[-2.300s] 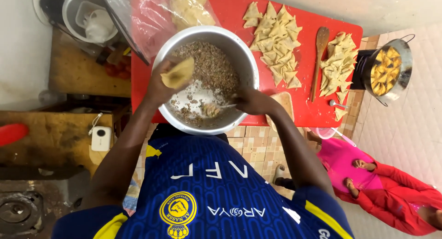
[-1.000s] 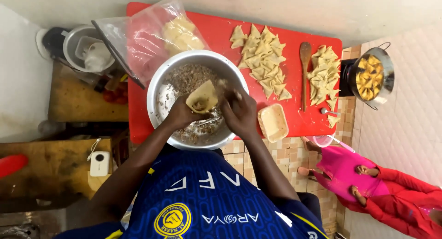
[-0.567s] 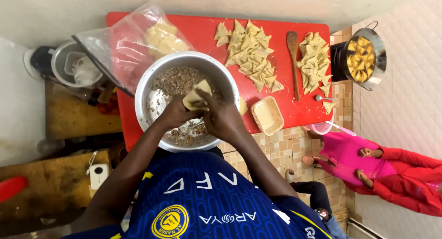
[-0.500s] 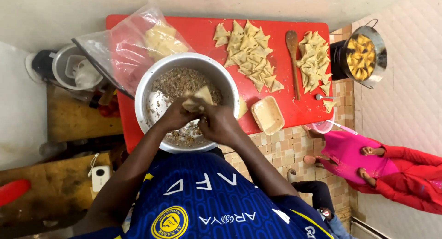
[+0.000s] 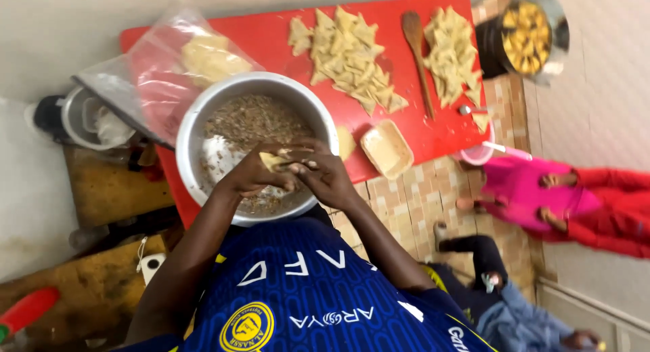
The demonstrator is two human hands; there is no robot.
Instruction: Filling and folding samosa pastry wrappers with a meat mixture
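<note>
From the head camera, both hands meet over the near side of the metal bowl [image 5: 196,132] of minced filling, which stands at the near edge of the red board. The left hand [image 5: 254,176] cups a folded piece of dough [image 5: 273,161], fingers curled under it. The right hand [image 5: 325,176] pinches the dough's right end, fingertips pressed together on it. The dough lies between the two hands, its long axis running left to right. Finished triangles [image 5: 349,54] lie piled at the board's far edge.
</note>
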